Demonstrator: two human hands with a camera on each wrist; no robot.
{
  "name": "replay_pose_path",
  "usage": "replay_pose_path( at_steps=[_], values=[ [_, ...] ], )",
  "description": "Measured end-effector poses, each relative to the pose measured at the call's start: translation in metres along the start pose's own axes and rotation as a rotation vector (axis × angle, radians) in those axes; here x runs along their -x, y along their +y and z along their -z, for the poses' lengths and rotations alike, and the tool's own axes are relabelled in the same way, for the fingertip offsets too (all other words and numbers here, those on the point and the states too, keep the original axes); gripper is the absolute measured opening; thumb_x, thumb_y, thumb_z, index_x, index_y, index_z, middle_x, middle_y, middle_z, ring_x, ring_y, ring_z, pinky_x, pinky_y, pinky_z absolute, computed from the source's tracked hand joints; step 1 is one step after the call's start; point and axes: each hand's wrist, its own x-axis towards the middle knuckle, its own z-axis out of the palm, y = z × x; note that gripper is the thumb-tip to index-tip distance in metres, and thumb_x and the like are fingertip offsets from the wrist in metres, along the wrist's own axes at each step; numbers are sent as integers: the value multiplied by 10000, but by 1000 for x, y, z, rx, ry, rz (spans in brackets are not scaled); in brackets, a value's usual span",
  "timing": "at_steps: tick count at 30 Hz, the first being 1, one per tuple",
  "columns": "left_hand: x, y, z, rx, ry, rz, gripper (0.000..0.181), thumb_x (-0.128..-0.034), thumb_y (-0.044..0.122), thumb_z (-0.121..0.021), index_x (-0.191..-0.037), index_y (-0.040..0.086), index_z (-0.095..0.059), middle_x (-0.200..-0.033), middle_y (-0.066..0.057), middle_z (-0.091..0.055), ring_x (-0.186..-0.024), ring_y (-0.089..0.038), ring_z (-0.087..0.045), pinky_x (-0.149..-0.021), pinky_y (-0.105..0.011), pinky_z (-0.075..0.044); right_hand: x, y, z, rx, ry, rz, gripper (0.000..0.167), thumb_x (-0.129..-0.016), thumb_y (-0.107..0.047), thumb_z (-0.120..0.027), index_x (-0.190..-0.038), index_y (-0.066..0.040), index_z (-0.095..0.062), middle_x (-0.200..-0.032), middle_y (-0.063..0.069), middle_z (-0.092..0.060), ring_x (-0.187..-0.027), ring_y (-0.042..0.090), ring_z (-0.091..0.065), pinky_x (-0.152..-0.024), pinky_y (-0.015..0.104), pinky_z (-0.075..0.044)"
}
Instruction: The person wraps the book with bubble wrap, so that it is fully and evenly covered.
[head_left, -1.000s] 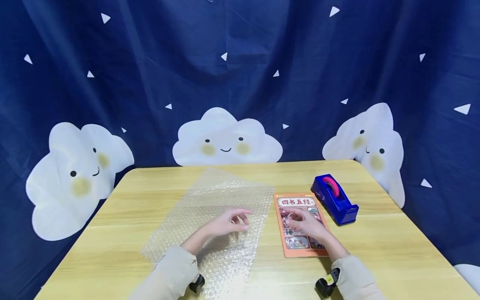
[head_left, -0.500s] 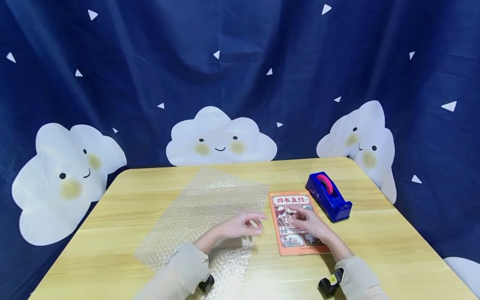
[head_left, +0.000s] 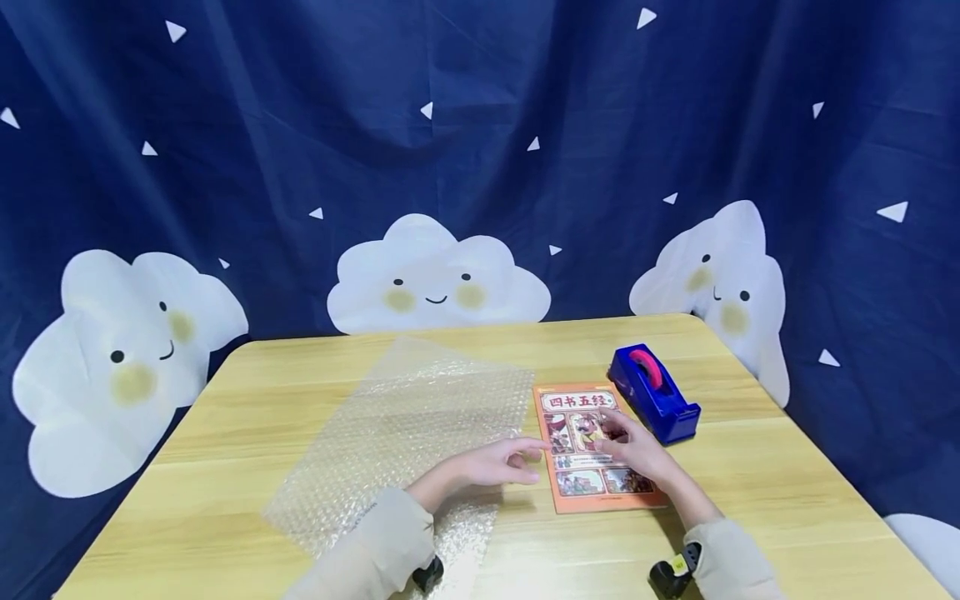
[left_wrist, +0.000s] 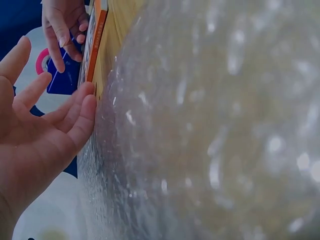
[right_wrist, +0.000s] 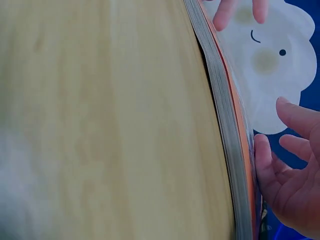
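An orange comic-style book (head_left: pixel 581 482) lies flat, cover up, right of the table's middle. My left hand (head_left: pixel 495 463) is at its left side with fingers loosely bent, and the index fingertip reaches the book's left edge. Whether it touches, I cannot tell. Over the cover's right half is my right hand (head_left: pixel 639 450), thumb and fingers apart, holding nothing. In the right wrist view its fingers (right_wrist: pixel 263 150) come close to the cover beside the page edges of the book (right_wrist: pixel 227 125). A sheet of clear bubble wrap (head_left: pixel 412 417) lies beneath and left of my left hand.
A blue tape dispenser (head_left: pixel 654 396) with a pink roll stands just behind and right of the book. The wooden table (head_left: pixel 750 500) ends at a dark blue curtain (head_left: pixel 480 108) printed with clouds.
My left hand has moved right, from over the bubble wrap to the book's left edge. The right hand has shifted right across the cover. The head view has turned slightly right.
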Motion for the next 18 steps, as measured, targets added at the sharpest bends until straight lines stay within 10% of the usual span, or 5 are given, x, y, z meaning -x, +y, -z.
replay_pose_path(
  at_steps=[9,18],
  values=[
    [-4,3,-5,24,-56,15,580,-911,227,-526,-1432,144,-285,-1438,-174,-309,-1205,-237,-449,-1006,-338,-357,10,-4,5,146,-6,-24,753,-845,-194,-637,-1401,83,-212,-1403,371,-164,-1232,507,-295,-967,568,-327],
    [-5,11,-12,73,-62,65,582,-908,249,-524,-1434,218,-279,-1473,-82,-261,-1265,-274,-375,-1010,-496,-308,15,-8,12,80,-58,-44,783,-850,-178,-623,-1392,132,-150,-1417,360,-170,-1309,492,-122,-1032,597,-177]
  ],
)
